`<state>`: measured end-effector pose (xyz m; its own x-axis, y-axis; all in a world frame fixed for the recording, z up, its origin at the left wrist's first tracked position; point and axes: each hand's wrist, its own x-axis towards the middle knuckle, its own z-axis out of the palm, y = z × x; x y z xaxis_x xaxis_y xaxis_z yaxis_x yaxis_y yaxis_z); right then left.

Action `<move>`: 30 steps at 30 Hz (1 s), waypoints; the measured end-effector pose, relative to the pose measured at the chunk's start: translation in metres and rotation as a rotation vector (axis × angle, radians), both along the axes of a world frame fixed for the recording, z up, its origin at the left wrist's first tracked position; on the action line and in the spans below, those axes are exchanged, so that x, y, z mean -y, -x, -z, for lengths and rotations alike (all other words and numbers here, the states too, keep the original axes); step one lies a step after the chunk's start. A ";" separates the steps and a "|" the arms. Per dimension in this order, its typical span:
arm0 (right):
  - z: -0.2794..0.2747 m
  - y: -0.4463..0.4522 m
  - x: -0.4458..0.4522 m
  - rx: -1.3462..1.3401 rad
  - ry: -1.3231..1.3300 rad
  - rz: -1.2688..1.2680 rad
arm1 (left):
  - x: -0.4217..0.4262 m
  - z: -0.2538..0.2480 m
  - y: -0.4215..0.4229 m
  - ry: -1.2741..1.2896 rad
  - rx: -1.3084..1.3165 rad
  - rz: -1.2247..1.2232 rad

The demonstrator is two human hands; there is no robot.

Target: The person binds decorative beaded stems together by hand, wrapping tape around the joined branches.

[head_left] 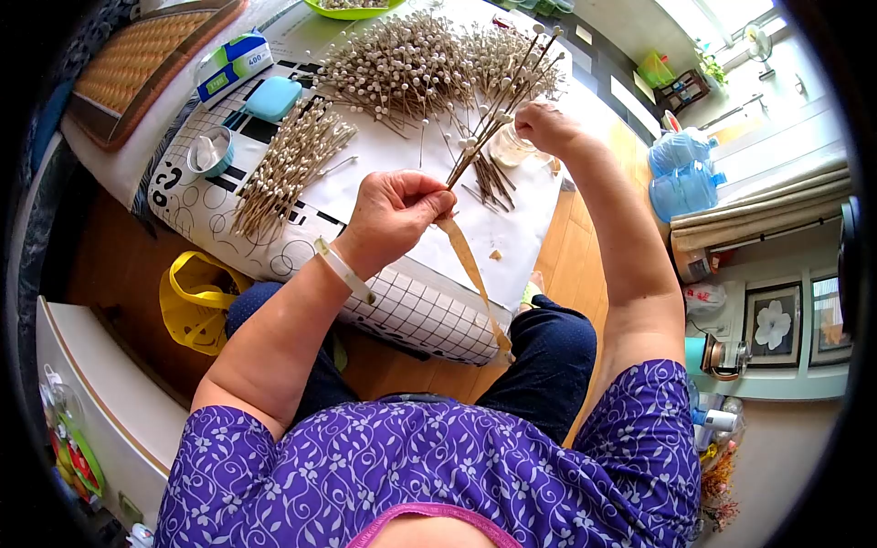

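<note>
My left hand (pixel 393 215) is closed, pinching the lower ends of a small spray of thin brown stems with whitish bead tips (pixel 480 137). The spray slants up and to the right. From beneath those fingers a strip of tan tape (pixel 468 260) hangs to the table's front edge. My right hand (pixel 548 128) is curled shut beside a glass jar (pixel 508 148), close to the spray; whatever its fingers hold is hidden. Between the hands, a few dark stems (pixel 493 183) lie on the white sheet. Behind them spreads a large heap of bead-tipped stems (pixel 402 68).
At left on the table lie another bundle of bead-tipped stems (pixel 292 164), a blue case (pixel 273 98), a round tin (pixel 211 152) and a tissue pack (pixel 235 67). A lime-green bowl (pixel 354 11) stands at the back. A yellow bag (pixel 196 301) is below the table's left side.
</note>
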<state>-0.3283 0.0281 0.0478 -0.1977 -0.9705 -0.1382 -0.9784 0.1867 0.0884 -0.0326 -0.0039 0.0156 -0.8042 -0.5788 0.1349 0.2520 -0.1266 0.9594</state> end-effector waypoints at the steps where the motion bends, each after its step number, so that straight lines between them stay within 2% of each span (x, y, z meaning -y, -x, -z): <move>1: -0.001 -0.002 -0.001 0.000 0.000 0.000 | 0.000 0.000 0.000 0.010 0.007 0.002; 4: -0.002 -0.003 -0.006 0.079 0.012 0.032 | -0.002 0.001 0.000 -0.001 -0.003 -0.003; 6: -0.002 0.000 -0.006 -0.123 -0.079 0.007 | -0.001 0.002 0.000 0.006 -0.002 -0.006; 10: -0.016 -0.008 -0.012 -0.185 -0.104 -0.006 | -0.003 0.002 0.002 0.001 0.014 0.002; 13: -0.011 -0.007 -0.011 -0.312 -0.016 -0.106 | -0.002 0.003 0.003 0.029 0.016 0.009; 16: -0.039 -0.034 -0.032 -0.304 0.084 0.052 | -0.002 -0.001 0.001 -0.096 -0.016 0.016; 17: -0.040 -0.035 -0.043 -0.312 0.247 0.066 | -0.001 -0.003 0.000 -0.095 -0.022 0.016; 19: -0.039 -0.031 -0.065 -0.181 0.472 0.138 | 0.000 -0.007 -0.001 -0.108 0.004 0.014; 22: -0.032 -0.035 -0.093 0.018 0.784 0.102 | 0.000 -0.006 -0.001 -0.110 -0.014 0.015; 27: -0.020 -0.063 -0.117 0.258 0.914 0.242 | -0.003 -0.002 0.004 -0.130 -0.036 0.033; 30: -0.016 -0.093 -0.120 0.599 1.070 0.183 | -0.004 -0.001 0.004 -0.168 -0.054 0.053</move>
